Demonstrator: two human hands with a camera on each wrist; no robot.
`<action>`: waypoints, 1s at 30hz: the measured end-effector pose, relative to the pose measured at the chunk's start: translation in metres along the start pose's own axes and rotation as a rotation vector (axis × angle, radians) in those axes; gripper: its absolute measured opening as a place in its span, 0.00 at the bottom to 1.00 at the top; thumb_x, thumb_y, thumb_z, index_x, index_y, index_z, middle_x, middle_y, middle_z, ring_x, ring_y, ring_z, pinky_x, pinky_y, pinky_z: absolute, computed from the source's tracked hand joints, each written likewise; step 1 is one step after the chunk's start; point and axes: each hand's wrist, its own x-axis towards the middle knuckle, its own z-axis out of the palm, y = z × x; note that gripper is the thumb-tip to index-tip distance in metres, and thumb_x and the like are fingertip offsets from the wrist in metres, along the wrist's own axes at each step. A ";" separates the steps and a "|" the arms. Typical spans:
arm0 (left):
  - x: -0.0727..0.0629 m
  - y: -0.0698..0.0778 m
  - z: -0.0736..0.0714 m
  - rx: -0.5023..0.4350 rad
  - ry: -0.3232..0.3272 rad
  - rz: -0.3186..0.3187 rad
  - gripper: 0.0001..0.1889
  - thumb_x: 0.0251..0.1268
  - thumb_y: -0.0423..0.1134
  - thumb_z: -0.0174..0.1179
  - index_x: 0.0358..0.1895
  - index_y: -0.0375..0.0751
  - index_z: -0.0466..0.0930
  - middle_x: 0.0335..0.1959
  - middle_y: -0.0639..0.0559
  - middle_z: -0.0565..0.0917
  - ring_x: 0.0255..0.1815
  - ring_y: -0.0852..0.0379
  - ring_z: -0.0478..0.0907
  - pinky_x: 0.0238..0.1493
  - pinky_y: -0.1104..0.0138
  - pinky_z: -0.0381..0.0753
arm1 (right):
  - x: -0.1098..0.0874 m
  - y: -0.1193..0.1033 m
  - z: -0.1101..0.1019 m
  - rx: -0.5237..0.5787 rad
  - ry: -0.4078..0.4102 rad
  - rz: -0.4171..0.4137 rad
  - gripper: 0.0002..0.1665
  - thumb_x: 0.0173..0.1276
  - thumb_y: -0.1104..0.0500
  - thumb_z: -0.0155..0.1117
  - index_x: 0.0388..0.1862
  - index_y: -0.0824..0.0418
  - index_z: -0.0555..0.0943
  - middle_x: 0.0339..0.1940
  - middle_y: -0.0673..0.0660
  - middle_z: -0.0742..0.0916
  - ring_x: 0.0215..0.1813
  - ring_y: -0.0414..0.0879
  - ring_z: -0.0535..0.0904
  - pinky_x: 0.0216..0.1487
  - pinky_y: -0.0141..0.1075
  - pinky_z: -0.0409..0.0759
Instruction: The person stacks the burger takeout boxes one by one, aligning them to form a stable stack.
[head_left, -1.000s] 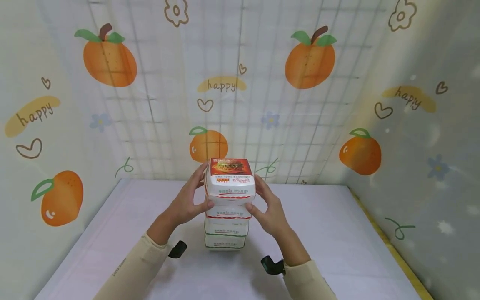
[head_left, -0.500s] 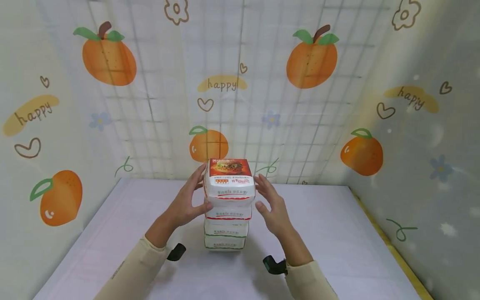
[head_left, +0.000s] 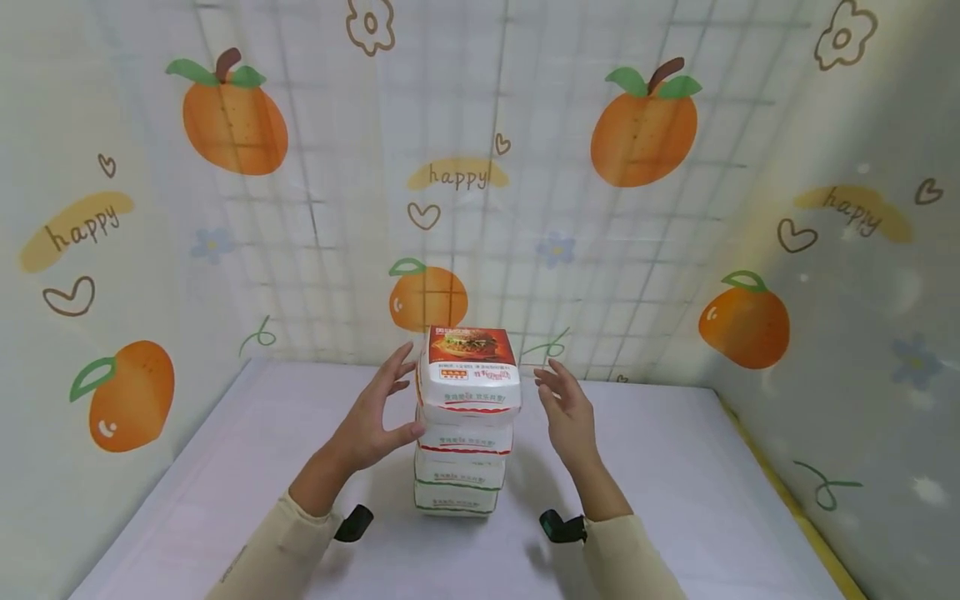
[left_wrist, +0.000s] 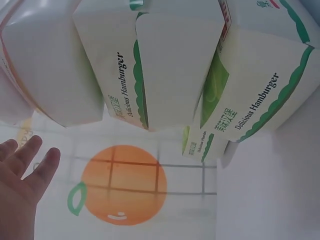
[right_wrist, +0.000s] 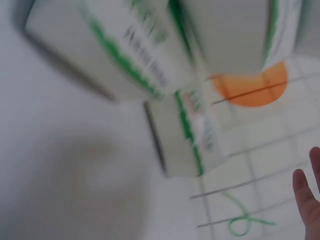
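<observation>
A stack of paper hamburger boxes stands upright on the table. Its top box (head_left: 471,375) has a red burger picture and a red wavy line; below are a second red-lined box (head_left: 468,435) and green-lined boxes (head_left: 459,498). My left hand (head_left: 371,421) is spread beside the stack's upper left, its thumb tip at the boxes' edge; whether it touches cannot be told. In the left wrist view, the fingers (left_wrist: 42,170) are away from the cartons. My right hand (head_left: 573,421) hovers to the right, apart from the stack, fingers loosely extended.
Both wrist views show a smaller green-and-white carton (left_wrist: 202,145) behind the stack, hidden from the head view. A white table (head_left: 645,500) reaches back to a curtain (head_left: 345,275) printed with oranges. A yellow strip (head_left: 787,500) runs along the table's right edge.
My right hand has let go of the top boxes and moved away to the right. My left hand has eased back slightly from the stack. The stack stays standing; the head view has shifted slightly.
</observation>
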 end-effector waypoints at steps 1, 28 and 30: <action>-0.001 0.000 0.000 -0.009 0.003 -0.002 0.48 0.58 0.57 0.63 0.78 0.62 0.43 0.75 0.54 0.57 0.72 0.52 0.58 0.64 0.42 0.63 | 0.003 0.006 0.000 -0.029 -0.002 0.021 0.28 0.74 0.60 0.58 0.72 0.55 0.67 0.60 0.57 0.81 0.62 0.52 0.75 0.61 0.49 0.73; -0.011 -0.010 0.015 -0.080 0.027 -0.070 0.48 0.57 0.61 0.62 0.78 0.63 0.44 0.75 0.60 0.58 0.71 0.51 0.60 0.60 0.38 0.65 | 0.074 0.052 0.033 -0.450 -0.558 -0.037 0.41 0.60 0.49 0.72 0.71 0.54 0.68 0.70 0.55 0.71 0.70 0.53 0.64 0.67 0.57 0.62; -0.012 -0.011 0.016 -0.085 0.023 -0.082 0.48 0.57 0.61 0.62 0.78 0.65 0.44 0.74 0.60 0.58 0.71 0.50 0.60 0.60 0.38 0.65 | 0.075 0.056 0.036 -0.436 -0.566 -0.019 0.41 0.59 0.53 0.74 0.70 0.55 0.68 0.68 0.56 0.72 0.69 0.53 0.65 0.68 0.56 0.61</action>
